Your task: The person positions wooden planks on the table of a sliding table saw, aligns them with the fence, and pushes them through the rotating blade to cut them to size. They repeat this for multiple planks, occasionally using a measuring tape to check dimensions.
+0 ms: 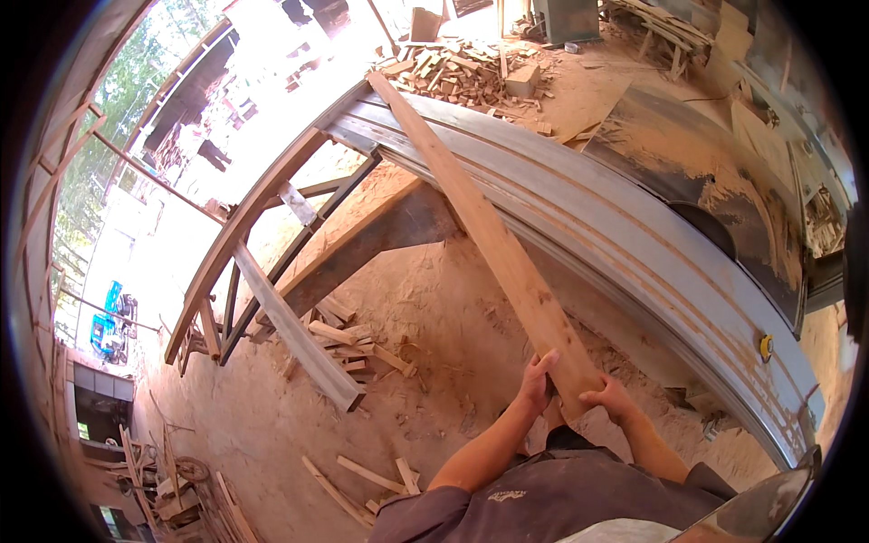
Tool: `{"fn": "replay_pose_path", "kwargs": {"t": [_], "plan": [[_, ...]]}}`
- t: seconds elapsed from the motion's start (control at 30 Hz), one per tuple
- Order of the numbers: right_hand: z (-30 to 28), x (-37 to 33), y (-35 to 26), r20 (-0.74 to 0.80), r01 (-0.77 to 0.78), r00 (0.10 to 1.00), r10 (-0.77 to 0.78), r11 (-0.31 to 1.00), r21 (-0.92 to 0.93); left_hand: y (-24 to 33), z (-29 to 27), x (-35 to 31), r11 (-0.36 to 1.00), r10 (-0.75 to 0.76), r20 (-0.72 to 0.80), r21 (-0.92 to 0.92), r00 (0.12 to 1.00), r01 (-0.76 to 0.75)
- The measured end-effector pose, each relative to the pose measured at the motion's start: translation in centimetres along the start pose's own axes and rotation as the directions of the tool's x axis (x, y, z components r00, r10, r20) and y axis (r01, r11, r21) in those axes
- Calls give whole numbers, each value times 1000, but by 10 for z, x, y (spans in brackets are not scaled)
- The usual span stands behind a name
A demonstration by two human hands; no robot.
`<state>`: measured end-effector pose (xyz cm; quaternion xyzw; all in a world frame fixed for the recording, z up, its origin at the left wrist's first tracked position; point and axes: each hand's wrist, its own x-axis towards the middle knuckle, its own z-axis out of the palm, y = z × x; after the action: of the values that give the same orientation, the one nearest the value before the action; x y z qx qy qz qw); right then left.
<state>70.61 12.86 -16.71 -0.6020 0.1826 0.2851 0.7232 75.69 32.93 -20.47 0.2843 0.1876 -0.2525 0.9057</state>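
A long wooden board (484, 222) slants away from my body, its far end over the far left corner of a long grey metal bed (579, 195). My left hand (536, 380) is closed on the left edge of its near end. On the right edge, my right hand (615, 399) grips the same end, thumb on top. Partway along, the board crosses the near edge of the bed. A dark round disc (701, 226) shows at the bed's far side, beside a large dusty dark panel (701, 167).
A yellow tape measure (766, 348) sits on the bed's right part. Left of the bed stands a wood and metal frame (244, 213). Offcuts (348, 339) lie on the dirt floor below it, and a heap of wood scraps (466, 72) lies beyond the bed.
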Motion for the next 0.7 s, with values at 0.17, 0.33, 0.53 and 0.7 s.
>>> {"fn": "replay_pose_path", "kwargs": {"t": [0.17,0.33,0.53,0.7], "plan": [[-6,-13,-10,34,18,999,-19,999,38,0,17,-7,999,-27,22,-24,999,28],[-25,-43,0,13,-41,999,41,999,4,-27,22,-23,992,-124,2,17,992,124],[-100,-72,11,-34,12,999,-12,1000,-10,-60,15,-3,841,-396,35,415,917,347],[-153,-88,29,-302,85,952,-51,991,101,-27,45,34,934,-308,39,204,951,294]]}}
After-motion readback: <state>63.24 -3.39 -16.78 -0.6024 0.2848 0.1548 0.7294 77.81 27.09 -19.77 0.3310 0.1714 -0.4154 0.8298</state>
